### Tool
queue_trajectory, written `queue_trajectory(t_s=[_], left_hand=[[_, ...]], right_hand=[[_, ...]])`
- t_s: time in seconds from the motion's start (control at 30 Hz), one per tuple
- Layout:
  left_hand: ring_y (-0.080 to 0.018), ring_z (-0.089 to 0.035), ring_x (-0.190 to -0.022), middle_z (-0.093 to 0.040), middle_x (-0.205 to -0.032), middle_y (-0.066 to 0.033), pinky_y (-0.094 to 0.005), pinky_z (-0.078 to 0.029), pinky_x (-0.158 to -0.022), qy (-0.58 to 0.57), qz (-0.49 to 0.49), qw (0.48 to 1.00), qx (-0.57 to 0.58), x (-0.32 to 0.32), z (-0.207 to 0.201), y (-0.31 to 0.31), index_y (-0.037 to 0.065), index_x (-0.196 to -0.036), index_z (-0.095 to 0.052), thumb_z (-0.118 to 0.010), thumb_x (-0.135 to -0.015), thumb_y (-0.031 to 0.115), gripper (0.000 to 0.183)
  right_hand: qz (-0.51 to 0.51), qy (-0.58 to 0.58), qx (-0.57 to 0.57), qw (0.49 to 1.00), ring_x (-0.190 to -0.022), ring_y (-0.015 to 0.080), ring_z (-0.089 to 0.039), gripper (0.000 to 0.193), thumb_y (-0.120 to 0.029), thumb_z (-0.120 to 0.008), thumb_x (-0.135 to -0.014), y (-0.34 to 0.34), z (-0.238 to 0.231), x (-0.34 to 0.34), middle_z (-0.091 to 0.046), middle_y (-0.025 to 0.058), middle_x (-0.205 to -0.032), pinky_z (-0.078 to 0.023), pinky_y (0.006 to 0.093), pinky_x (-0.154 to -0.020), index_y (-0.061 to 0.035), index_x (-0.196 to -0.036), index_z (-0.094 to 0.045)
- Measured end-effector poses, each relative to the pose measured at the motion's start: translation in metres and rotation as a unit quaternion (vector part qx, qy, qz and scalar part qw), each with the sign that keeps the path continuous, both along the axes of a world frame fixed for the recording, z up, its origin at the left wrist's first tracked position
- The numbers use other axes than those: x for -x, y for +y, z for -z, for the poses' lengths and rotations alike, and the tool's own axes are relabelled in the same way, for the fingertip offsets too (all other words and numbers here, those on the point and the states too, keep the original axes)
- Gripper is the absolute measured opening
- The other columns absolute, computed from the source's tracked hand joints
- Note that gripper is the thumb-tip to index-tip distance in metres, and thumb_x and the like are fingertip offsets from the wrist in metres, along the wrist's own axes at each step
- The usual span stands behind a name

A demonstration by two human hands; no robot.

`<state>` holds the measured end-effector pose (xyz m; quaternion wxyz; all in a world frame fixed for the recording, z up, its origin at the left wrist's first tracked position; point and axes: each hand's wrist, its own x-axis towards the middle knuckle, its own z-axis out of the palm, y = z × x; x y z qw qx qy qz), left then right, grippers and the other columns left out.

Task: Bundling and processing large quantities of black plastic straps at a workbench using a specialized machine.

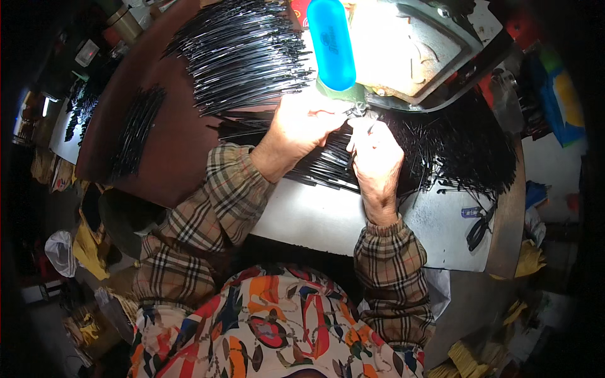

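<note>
My left hand (pixel 295 131) and my right hand (pixel 380 155) meet at the middle of the table under a bright light. The fingers of both are closed, their tips almost touching. At the fingertips sits a small shiny piece (pixel 359 109); glare and its size hide what it is. Below my hands lies a layer of thin black strips (pixel 324 170), all pointing roughly sideways. A large heap of similar glossy black strips (pixel 246 57) lies beyond my left hand. To the right of my right hand spreads a tangled pile of black strips (pixel 460 148).
A glossy blue rounded lamp head (pixel 331 44) hangs just beyond my hands. Behind it stands a metal tray (pixel 435 79), partly washed out by glare. Dark-handled cutters (pixel 480 232) lie near the right table edge. A smaller black bundle (pixel 137 129) rests at the left.
</note>
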<state>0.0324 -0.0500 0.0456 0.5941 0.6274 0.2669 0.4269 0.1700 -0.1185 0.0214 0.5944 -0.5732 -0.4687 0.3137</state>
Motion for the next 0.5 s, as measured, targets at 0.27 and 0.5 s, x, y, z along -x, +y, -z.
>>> queue_trajectory(t_s=[0.27,0.5], left_hand=[[-0.0053,-0.05,-0.058,-0.061,-0.077,-0.0031,-0.018,-0.037,-0.046,-0.019,0.035,0.989,0.144,-0.001,0.014,-0.004,-0.001,-0.088,-0.064,-0.063,-0.085,0.008,0.01],[-0.0055,-0.05,-0.057,-0.061,-0.075,-0.0031,-0.0184,-0.037,-0.046,-0.026,0.028,0.988,0.148,-0.005,0.017,-0.005,-0.002,-0.089,-0.065,-0.064,-0.085,0.009,0.012]], right_hand=[[-0.018,0.015,-0.022,0.999,-0.056,0.0084,-0.055,0.023,-0.02,-0.054,-0.094,0.002,0.008,-0.005,-0.058,0.0044,-0.064,-0.043,0.0242,-0.05,0.0016,-0.088,-0.058],[-0.017,-0.004,-0.001,1.0,-0.056,0.0066,-0.052,0.022,-0.02,-0.054,-0.094,0.001,0.009,-0.006,-0.057,0.003,-0.064,-0.041,0.0229,-0.05,0.0007,-0.092,-0.061]])
